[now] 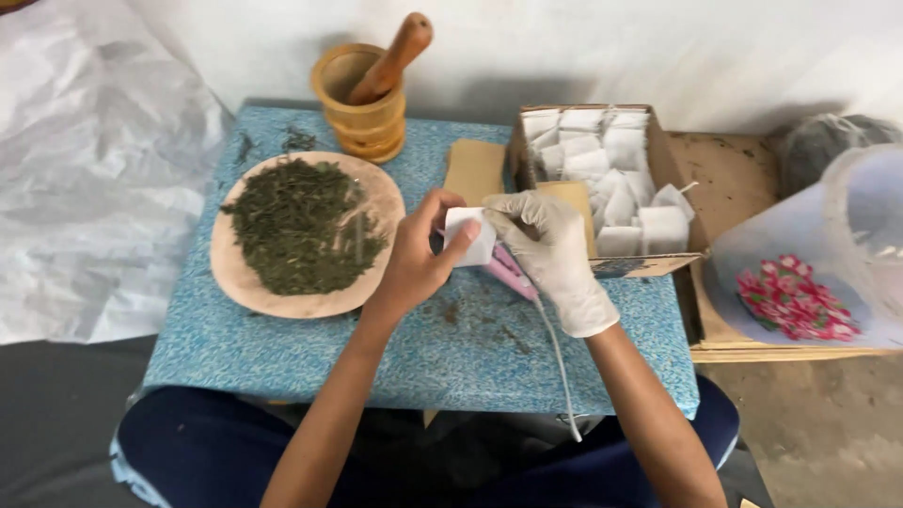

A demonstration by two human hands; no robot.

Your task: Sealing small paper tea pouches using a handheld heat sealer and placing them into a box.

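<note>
Just right of the wooden plate [246,273], the left hand [414,259] pinches a small white bag [470,235] while the gloved right hand [555,259], fingers clamped, presses a pink sealer [508,273] on it, apparently mid-seal.

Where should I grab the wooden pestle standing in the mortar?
Take the pestle by its free upper end, coming from above on the right. It leans up and to the right out of the wooden mortar, so that rounded end is exposed while the lower end sits hidden inside the cup. Both hands are busy with the small white bag.
</note>
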